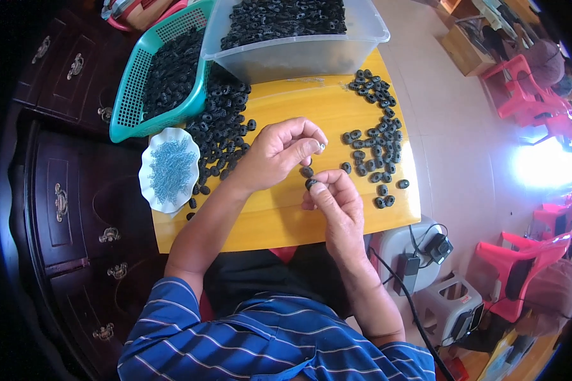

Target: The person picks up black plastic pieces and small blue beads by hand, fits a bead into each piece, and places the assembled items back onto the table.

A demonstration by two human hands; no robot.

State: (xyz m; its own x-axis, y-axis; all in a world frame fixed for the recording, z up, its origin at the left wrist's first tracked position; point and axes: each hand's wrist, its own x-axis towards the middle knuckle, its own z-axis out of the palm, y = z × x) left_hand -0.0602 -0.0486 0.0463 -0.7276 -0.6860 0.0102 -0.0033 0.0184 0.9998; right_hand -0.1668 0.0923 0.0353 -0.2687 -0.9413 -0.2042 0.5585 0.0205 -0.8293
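Note:
Over the yellow table [267, 222], my left hand [278, 152] pinches a tiny pale piece [322, 147] between thumb and forefinger; its exact kind is too small to tell. Just below it, my right hand [338, 206] grips a small black oval piece [311, 183] with thumb and fingers. Another black oval piece [307, 171] shows between the two hands; whether it is held or lying on the table I cannot tell. Loose black pieces [219, 117] are heaped left of my left hand. Similar pieces [376, 149], with holes in them, lie scattered to the right.
A white scalloped dish [194, 145] of small bluish clear pieces [170, 168] stands at the table's left edge. Behind are a green basket [129, 108] and a clear plastic bin [299, 61], both full of black pieces. Dark drawers [63, 197] flank the left; a grey stool [448, 298] stands right.

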